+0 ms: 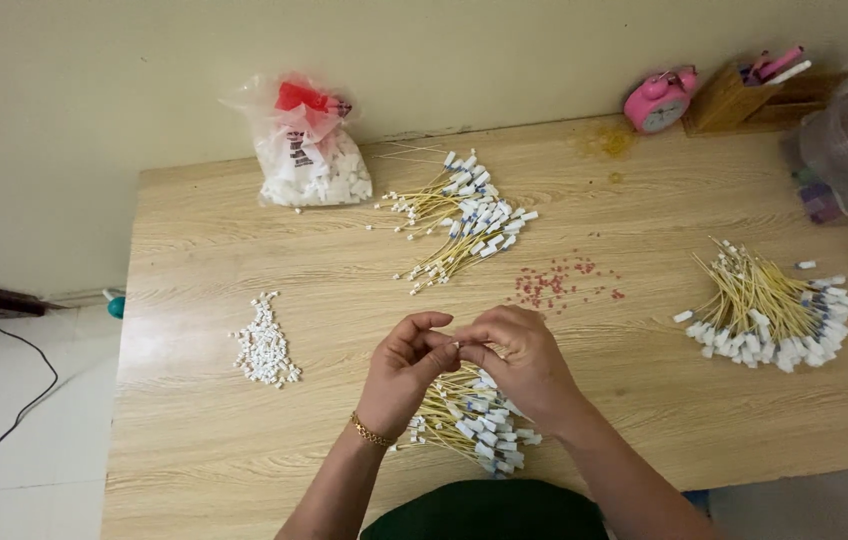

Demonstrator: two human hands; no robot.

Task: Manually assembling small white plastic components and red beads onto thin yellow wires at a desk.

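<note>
Off to the left of the left hand (406, 368) lies a heap of small white caps (265, 343). Both it and the right hand (522, 362) pinch a thin yellow wire (457, 346) between fingertips (light, limp, probably best gripped near its plugged end), directly above a wire bundle (472, 420).

Wooden table (244, 460), wire bundles (469, 215), white caps (264, 345), bag (309, 150)

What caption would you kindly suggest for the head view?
Both hands, left hand and right hand, pinch a small white piece above a pile of yellow wires.
</note>
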